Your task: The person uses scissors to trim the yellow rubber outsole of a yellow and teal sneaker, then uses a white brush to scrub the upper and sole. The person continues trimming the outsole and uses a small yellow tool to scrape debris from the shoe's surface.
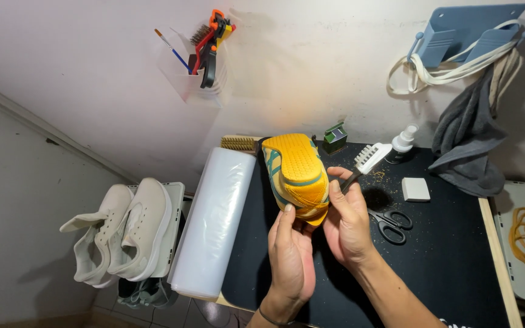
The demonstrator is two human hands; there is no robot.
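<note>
Hands number two, both raised above the black mat (445, 261) near its far edge. The left hand (291, 258) is closed around the heel of one yellow shoe (297, 176), sole up, its rubber tread finely dotted with teal trim. The right hand (346, 223) steadies that shoe and pinches one white-bristled brush (369, 161). On the mat lie one pair of black scissors (391, 226), one white block (415, 189) and one pump bottle (403, 143). One glossy plastic roll (211, 222) lies along the left edge; two white sneakers (126, 234) rest beyond it.
</note>
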